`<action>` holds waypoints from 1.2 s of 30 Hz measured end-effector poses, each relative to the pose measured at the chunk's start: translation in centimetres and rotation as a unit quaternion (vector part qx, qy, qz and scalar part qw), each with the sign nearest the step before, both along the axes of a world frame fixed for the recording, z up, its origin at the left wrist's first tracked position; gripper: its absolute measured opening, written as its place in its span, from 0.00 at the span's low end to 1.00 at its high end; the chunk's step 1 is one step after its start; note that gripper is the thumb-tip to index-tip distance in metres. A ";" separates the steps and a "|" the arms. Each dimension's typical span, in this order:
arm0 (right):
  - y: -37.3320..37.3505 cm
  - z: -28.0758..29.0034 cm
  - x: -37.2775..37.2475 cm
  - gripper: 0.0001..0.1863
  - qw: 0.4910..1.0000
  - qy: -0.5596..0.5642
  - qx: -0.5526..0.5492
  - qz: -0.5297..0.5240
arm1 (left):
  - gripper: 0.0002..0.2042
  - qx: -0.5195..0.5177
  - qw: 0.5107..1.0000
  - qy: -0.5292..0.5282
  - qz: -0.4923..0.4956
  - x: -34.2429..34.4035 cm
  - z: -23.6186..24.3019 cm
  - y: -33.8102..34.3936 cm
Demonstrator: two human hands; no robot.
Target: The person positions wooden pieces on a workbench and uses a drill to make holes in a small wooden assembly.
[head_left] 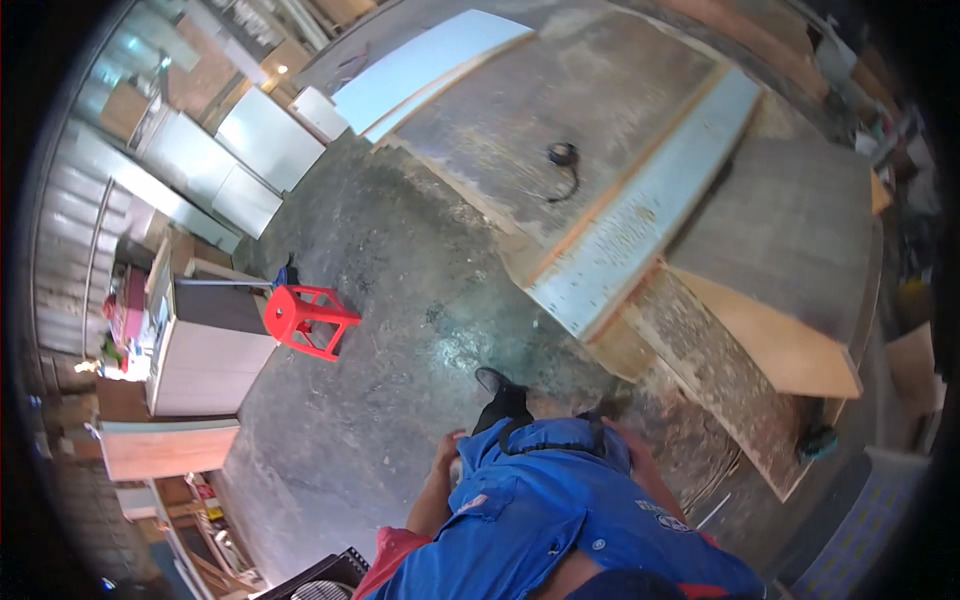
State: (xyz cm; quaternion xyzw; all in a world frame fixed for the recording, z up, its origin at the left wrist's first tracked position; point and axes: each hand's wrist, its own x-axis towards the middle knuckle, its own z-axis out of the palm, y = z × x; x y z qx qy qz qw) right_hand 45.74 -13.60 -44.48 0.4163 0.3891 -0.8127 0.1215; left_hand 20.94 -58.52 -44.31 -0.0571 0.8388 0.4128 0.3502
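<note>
My left hand (450, 446) hangs beside my left hip, near my dark trousers, with its fingers loosely apart and nothing seen in it. My right hand (621, 436) is at my right hip, partly behind the blue shirt (560, 500); its fingers are too hidden to read. Ahead on the right lies a wide, worn board surface (500, 130). On it rests a small dark round object (563, 155) with a cord-like tail. A long pale-blue panel strip (650, 205) with brown edges lies along its right side.
A red plastic stool (310, 320) stands on the concrete floor (400, 270) at left, before a pale cabinet (215, 365). White panels (270, 138) lean at the far left. A rough, worn plank (715, 375) and a large grey sheet (790, 225) lie to the right.
</note>
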 end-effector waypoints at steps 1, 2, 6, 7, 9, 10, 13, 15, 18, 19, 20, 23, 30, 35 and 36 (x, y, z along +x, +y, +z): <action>-0.9 4.8 -4.5 0.19 0.995 0.033 -0.098 -0.004 | 0.17 0.035 0.998 0.031 0.052 0.5 -2.9 -2.0; -1.3 10.2 -8.4 0.19 0.982 0.051 -0.183 -0.016 | 0.17 0.017 0.998 0.024 0.059 1.3 -4.1 -2.6; -0.3 17.8 -22.4 0.20 0.897 0.236 0.233 0.292 | 0.16 -0.030 0.992 -0.052 0.107 1.1 -4.8 -4.5; -2.4 26.2 -27.9 0.19 0.959 0.046 0.099 0.260 | 0.16 -0.031 0.987 -0.067 0.144 1.7 -5.0 -6.1; -0.6 26.4 -33.6 0.18 0.891 0.241 0.313 0.221 | 0.15 -0.019 0.980 -0.103 0.168 -1.6 -4.0 -6.8; 0.7 27.1 -36.5 0.18 0.874 0.203 0.397 0.193 | 0.15 -0.011 0.974 -0.126 0.191 -3.9 -3.5 -7.6; 5.2 27.2 -43.7 0.20 0.793 0.111 0.579 0.155 | 0.15 0.013 0.933 -0.195 0.301 -9.9 -1.1 -9.1; 6.8 27.4 -47.8 0.25 0.753 0.081 0.639 0.133 | 0.14 0.023 0.907 -0.206 0.367 -13.0 0.2 -10.2; 11.1 28.3 -52.1 0.32 0.747 -0.025 0.644 0.163 | 0.16 0.034 0.907 -0.163 0.386 -19.6 0.4 -10.8; 14.3 25.5 -52.8 0.34 0.702 -0.005 0.704 0.107 | 0.16 0.034 0.912 -0.163 0.375 -22.1 0.5 -10.5; 16.0 23.5 -54.1 0.36 0.652 0.017 0.756 0.056 | 0.16 0.045 0.911 -0.159 0.378 -24.1 0.4 -10.5; 16.8 24.1 -59.4 0.37 0.692 -0.131 0.710 0.019 | 0.16 0.057 0.900 -0.165 0.399 -28.5 -0.1 -10.1; 24.9 15.7 -66.0 0.37 0.639 -0.409 0.651 0.017 | 0.11 -0.055 0.983 0.166 -0.052 -36.3 -1.4 -6.2; 26.0 17.9 -72.1 0.28 0.576 -0.463 0.673 -0.025 | 0.10 -0.045 0.998 -0.003 0.046 -46.4 -1.6 -5.6; 26.1 18.9 -73.6 0.26 0.592 -0.447 0.670 -0.016 | 0.09 -0.034 0.997 -0.013 0.066 -49.2 -1.1 -5.2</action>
